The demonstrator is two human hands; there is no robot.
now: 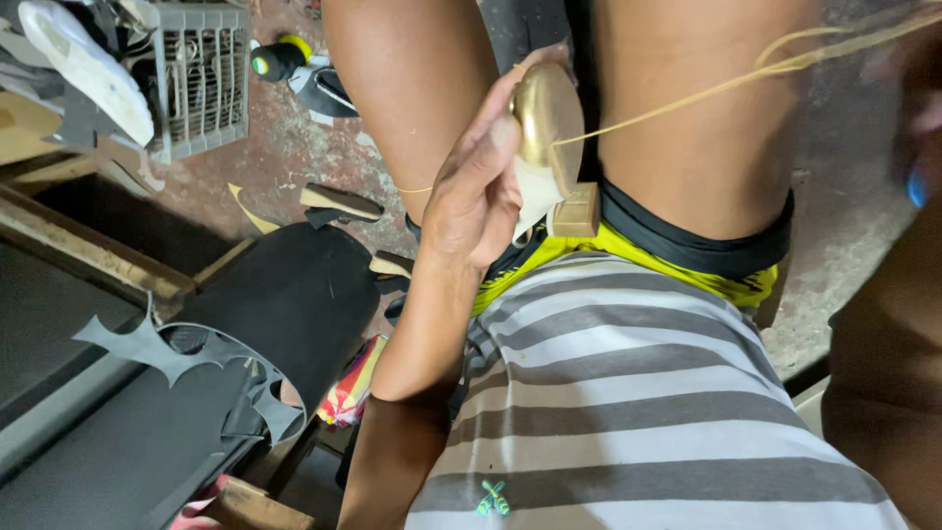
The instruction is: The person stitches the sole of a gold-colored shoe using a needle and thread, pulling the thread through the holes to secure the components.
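Note:
My left hand (pixel 478 191) grips a small shoe (pixel 548 123) with a shiny gold insole, a pale sole and a wooden block heel (pixel 576 211), holding it in front of my knees. A taut yellow thread (pixel 726 86) runs from the shoe up to the right edge. There my right hand (pixel 920 93) shows only as a blur, seemingly pulling the thread, with something blue (pixel 916 186) just below it. My striped grey shirt (pixel 628 393) and yellow shorts fill the lower middle.
Black sheet material (pixel 285 294) with star-shaped cut-outs lies on a workbench at the left. A grey wire crate (pixel 201 74), a white shoe sole (pixel 83 64) and a dark bottle with a yellow cap (pixel 280 59) sit at the top left. Wooden scraps (pixel 339 201) lie on the stained concrete floor.

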